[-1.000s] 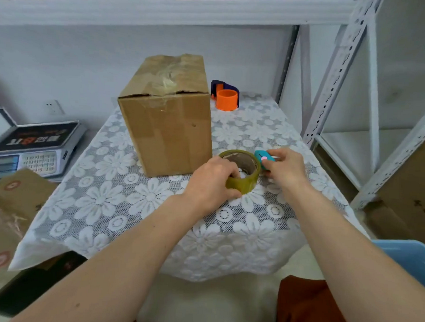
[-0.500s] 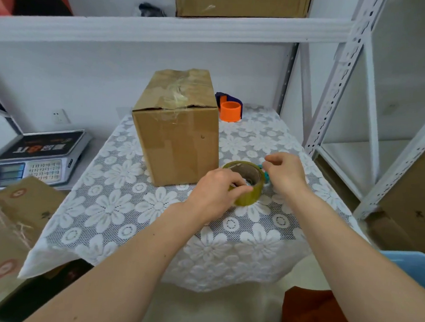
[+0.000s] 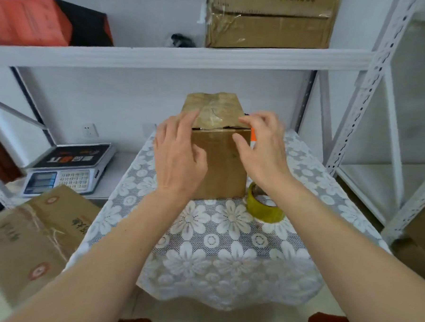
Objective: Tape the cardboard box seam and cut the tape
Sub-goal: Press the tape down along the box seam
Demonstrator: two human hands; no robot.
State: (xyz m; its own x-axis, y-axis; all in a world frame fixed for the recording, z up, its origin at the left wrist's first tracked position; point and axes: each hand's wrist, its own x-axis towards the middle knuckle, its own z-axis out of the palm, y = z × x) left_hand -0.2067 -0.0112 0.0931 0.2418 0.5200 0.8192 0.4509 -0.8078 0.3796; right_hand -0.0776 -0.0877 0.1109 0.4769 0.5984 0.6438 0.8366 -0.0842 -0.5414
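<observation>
— Where's the box (image 3: 219,166)?

— Upright, mid-table (image 3: 226,247) toward the back, brown cardboard with crinkled old tape on its top flaps.

— And the hands?

— Left hand (image 3: 178,156) lies against the front left top edge, fingers straight and slightly spread. Right hand (image 3: 261,148) is at the right top corner, fingers loosely curved, holding nothing (contact unclear).

— Room?

— The tape roll (image 3: 264,206) lies just beside the box's right base on the lace cloth; the front half is open.
</observation>
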